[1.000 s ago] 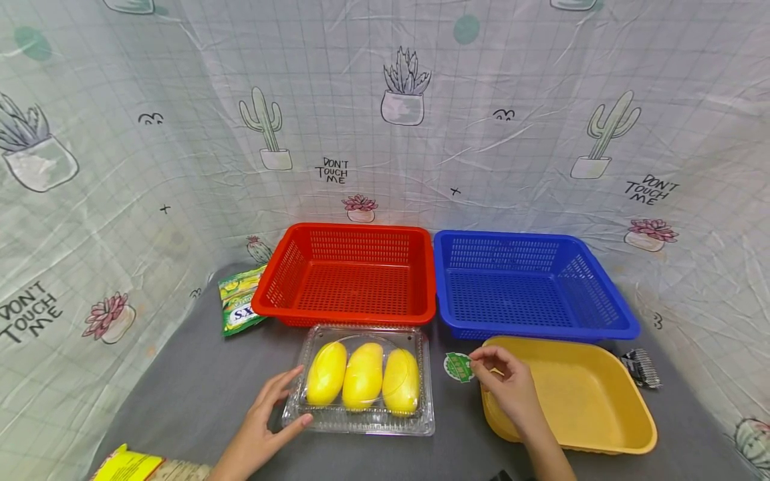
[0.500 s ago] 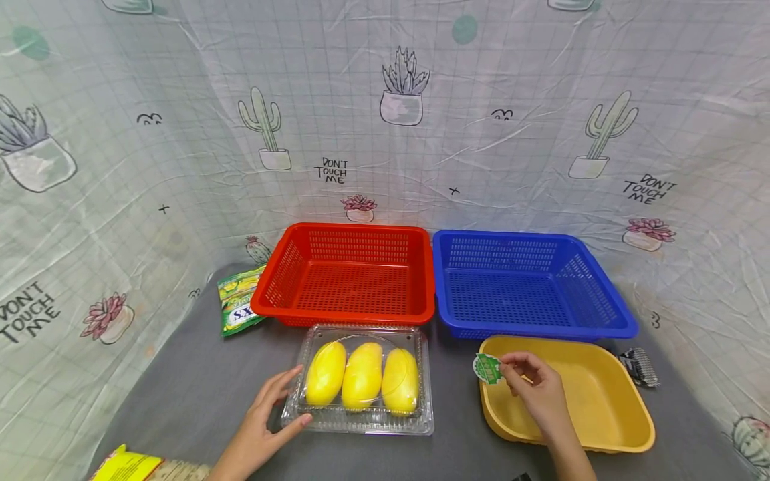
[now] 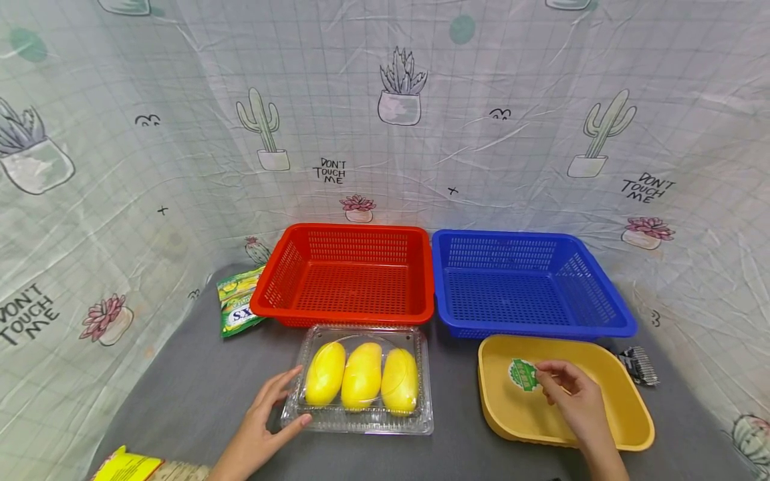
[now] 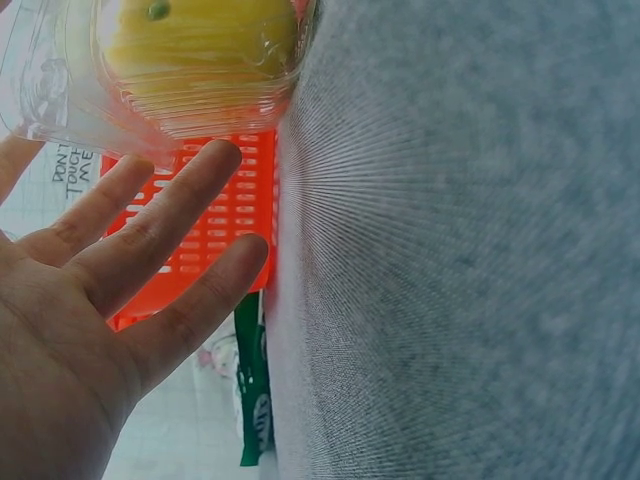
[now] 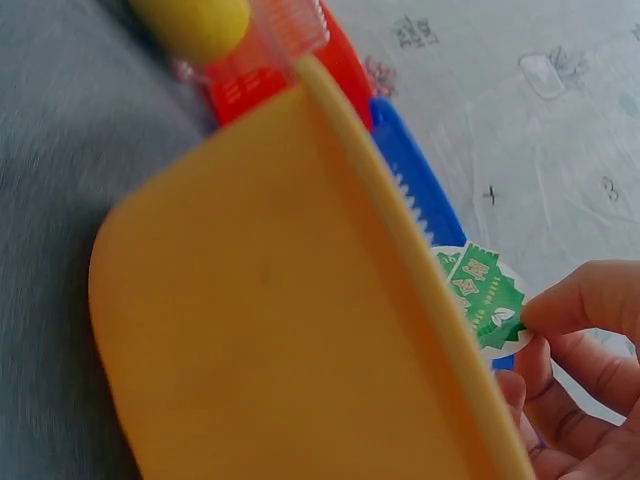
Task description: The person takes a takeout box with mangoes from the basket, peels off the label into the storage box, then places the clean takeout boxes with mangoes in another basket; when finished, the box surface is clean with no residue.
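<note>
My right hand [image 3: 574,397] pinches a round green-and-white sticker [image 3: 523,375] by its right edge, above the yellow basin [image 3: 625,427]. In the right wrist view the sticker [image 5: 485,300] shows past the basin's rim, between thumb and finger. On the left, my left hand [image 3: 265,421] rests at the side of a clear plastic clamshell box [image 3: 361,424], its fingers spread and fairly straight. Three yellow mangoes [image 3: 362,376] lie inside the lidded box. The left wrist view shows the left hand's [image 4: 120,270] spread fingers beside the box [image 4: 150,110].
Behind the box stands a red basket [image 3: 343,319], with a blue basket [image 3: 535,329] to its right. A green snack packet [image 3: 237,304] lies left of the red one. A black-and-white packet [image 3: 639,366] sits right of the basin, and a yellow bag [image 3: 127,465] at bottom left.
My right hand has carried the sticker rightward, from beside the basin's left rim to over its inside. The left hand and the mango box have stayed in place.
</note>
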{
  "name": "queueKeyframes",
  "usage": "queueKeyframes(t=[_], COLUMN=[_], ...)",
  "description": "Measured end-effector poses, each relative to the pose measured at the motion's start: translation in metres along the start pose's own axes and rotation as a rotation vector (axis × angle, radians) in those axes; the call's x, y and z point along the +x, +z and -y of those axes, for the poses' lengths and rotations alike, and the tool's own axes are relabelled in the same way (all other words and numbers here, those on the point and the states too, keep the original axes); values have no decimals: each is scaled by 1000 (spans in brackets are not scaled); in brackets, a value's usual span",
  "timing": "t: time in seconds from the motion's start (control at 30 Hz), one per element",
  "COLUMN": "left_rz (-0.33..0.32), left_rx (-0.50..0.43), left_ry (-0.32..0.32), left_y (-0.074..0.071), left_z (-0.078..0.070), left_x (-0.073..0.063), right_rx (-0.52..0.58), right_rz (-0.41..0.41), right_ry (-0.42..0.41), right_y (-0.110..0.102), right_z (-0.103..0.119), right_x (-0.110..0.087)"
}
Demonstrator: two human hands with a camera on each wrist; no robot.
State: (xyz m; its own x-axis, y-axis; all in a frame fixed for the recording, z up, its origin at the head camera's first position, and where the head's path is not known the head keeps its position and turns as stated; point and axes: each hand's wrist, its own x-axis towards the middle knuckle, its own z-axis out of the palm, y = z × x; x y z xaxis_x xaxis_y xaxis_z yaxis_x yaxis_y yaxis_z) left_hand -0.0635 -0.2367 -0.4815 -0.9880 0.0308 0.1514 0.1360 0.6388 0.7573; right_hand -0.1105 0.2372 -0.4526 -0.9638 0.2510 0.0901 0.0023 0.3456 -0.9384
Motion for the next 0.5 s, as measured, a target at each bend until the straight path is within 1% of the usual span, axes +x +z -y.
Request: queueKeyframes(t=[0.13,0.3,0.5], left_rz=[3,10,16], left_rx=[-7,-14,-15], left_ry=[-7,-28,-56], left_y=[0,0,0], left_z=[0,-1,-2], left_x=[0,0,1], right_rx=[-77,-143,-198], right_rz=[31,88,199], right_ry=[-23,-78,-121], right_y=[-9,-19,-28], right_z=[-8,-15,-21], right_x=[1,1,6])
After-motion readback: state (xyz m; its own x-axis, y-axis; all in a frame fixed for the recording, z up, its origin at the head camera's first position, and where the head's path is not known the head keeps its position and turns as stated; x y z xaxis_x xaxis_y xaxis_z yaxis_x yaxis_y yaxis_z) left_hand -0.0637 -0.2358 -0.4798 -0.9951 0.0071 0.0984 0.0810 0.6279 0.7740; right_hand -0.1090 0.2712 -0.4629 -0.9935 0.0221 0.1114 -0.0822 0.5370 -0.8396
